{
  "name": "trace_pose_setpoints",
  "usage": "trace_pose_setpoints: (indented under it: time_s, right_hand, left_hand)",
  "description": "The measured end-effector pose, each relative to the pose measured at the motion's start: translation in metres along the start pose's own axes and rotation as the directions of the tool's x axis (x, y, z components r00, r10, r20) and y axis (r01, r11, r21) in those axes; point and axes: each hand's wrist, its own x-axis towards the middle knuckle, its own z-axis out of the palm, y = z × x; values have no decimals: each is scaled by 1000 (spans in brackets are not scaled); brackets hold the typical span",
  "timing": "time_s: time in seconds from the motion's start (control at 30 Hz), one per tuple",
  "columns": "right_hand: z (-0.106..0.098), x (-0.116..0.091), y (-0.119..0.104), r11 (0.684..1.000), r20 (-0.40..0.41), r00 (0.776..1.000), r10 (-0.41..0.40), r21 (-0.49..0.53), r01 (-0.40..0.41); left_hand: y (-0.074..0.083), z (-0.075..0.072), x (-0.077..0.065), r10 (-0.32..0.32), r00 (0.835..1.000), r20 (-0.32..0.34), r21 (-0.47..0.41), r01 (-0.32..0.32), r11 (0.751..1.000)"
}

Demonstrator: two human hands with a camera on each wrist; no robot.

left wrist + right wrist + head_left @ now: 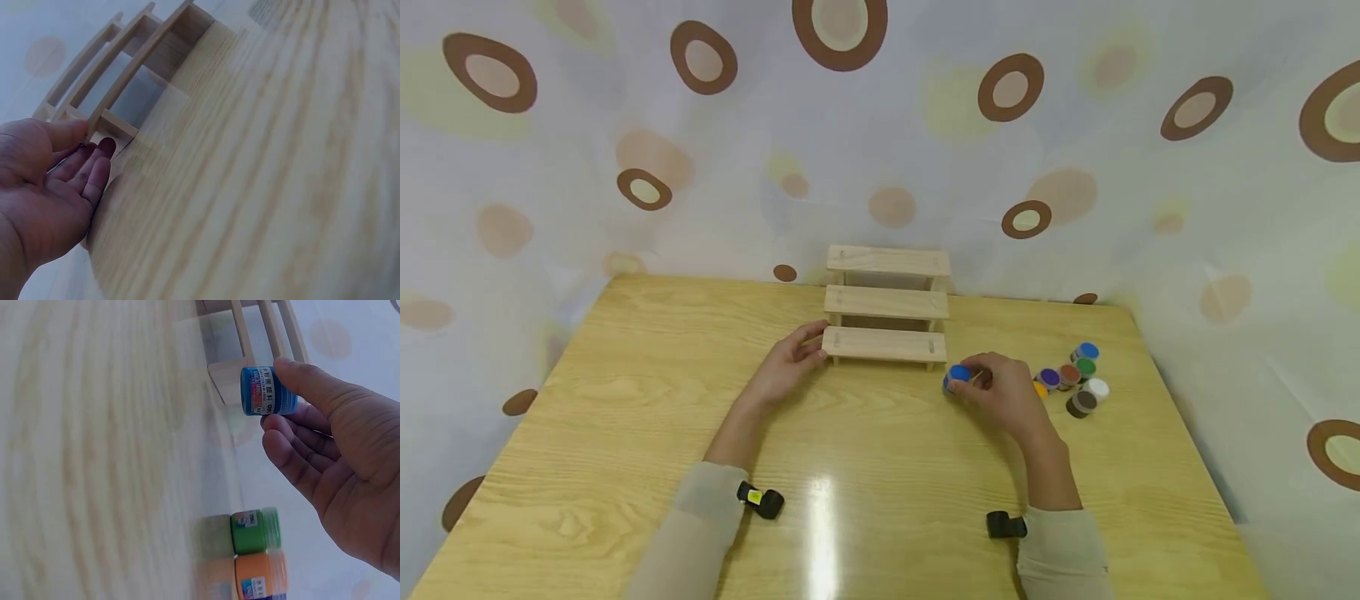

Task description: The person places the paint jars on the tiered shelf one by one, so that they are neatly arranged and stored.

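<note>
A small blue paint jar with a printed label is pinched between the thumb and fingers of my right hand. In the right wrist view this blue jar looks held a little off the tabletop, near the right end of the rack. A pale wooden three-step rack stands at the back of the table. At the left end of its lowest step, my left hand grips the board's corner. The left wrist view shows the thumb and fingers of the left hand about that end of the rack.
To the right of my right hand several paint jars stand grouped: blue, green, brown, purple, orange, white and black. A patterned cloth hangs behind the wooden table.
</note>
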Motion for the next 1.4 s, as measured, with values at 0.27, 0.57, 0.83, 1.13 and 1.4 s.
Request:
trace_pose_setpoints:
  time_s: [0.27, 0.57, 0.83, 1.13, 1.4]
  right_hand:
    - [-2, 14, -13, 1000, -32, 999, -25, 5, 26]
    - [-19, 42, -38, 996, -42, 996, -74, -62, 71]
    - [-30, 79, -61, 987, -26, 990, -142, -75, 140]
    - [-33, 108, -82, 981, -16, 982, -191, -31, 190]
    - [-32, 133, -96, 977, -12, 982, -188, -107, 186]
  left_hand:
    - [-3, -1, 3, 32, 999, -9, -13, -32, 999]
    - [-5, 6, 10, 46, 999, -2, -18, -47, 999]
    - [-2, 14, 20, 64, 998, 10, -22, -64, 998]
    - [-2, 23, 25, 54, 998, 19, -47, -53, 997]
    - [-1, 30, 27, 38, 999, 30, -60, -36, 998]
